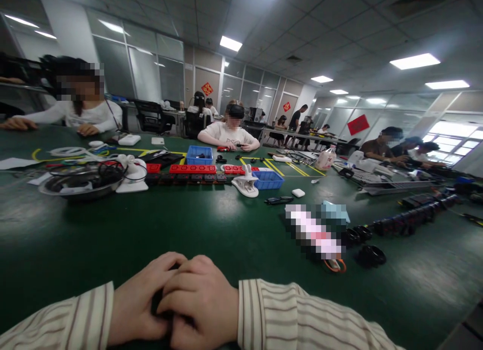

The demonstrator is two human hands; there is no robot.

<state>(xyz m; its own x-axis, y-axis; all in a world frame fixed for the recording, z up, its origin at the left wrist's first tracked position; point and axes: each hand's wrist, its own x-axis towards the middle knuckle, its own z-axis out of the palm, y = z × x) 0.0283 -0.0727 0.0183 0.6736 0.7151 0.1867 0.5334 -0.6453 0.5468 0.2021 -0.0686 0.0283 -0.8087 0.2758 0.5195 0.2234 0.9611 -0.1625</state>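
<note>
My left hand [139, 299] and my right hand [207, 299] are together at the near edge of the green table [181, 224]. Curled fingers of the right hand lap over the left hand. Between them shows a dark gap, and whether it is a small dark object or only shadow I cannot make out. Both hands are closed, with most of the left fingertips hidden. Striped cuffs cover both wrists. Beyond the hands lie a white clip [247, 181], a small white case [298, 193] and a black tool [278, 201], none touched by me.
A metal bowl [81, 189] stands left beside a white device [132, 176]. Red power strips [192, 169] run across the middle near two blue bins [198, 147]. To the right are a blurred phone-like item [315, 231] and black rings [372, 255]. Co-workers sit around the table.
</note>
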